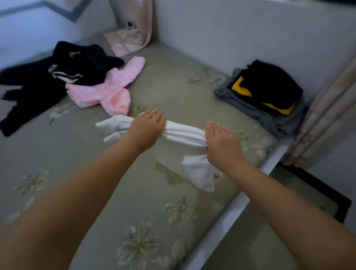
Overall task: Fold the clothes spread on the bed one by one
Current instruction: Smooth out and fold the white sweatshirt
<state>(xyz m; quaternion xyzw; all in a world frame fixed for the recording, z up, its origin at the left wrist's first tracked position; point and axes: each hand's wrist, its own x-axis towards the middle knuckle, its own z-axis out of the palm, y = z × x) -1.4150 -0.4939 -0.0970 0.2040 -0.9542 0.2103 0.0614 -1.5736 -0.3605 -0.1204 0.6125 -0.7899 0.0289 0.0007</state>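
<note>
Fingers (152,115) of the left hand (146,127) curl down over a white garment (185,134) and grip it, and the right hand (219,142) pinches the same bunched cloth a little further along, so the fabric is stretched in a gathered band between the two hands. One end of the garment trails off to the left past the left hand, and a loose flap hangs below the right hand, near the bed's edge. The garment sits just above the middle of the bed (94,178), which has a grey-green cover printed with pale flowers; whether the cloth touches the cover cannot be told.

By the look of it, the task is partly done. A neat folded stack (266,95) of dark, yellow-trimmed and grey pieces lies at the right side of the bed against the wall, well apart from the hands. The white garment is the piece in hand and is not yet folded flat. Still to do, judging from the heap at the far left, are a pink fuzzy garment (103,91) and the black clothes (40,83) that overlap its top edge.

A pale pink curtain (137,21) hangs into the far corner, and another curtain (329,101) hangs at the right. Nothing lies between the hands and the unfolded pile.
</note>
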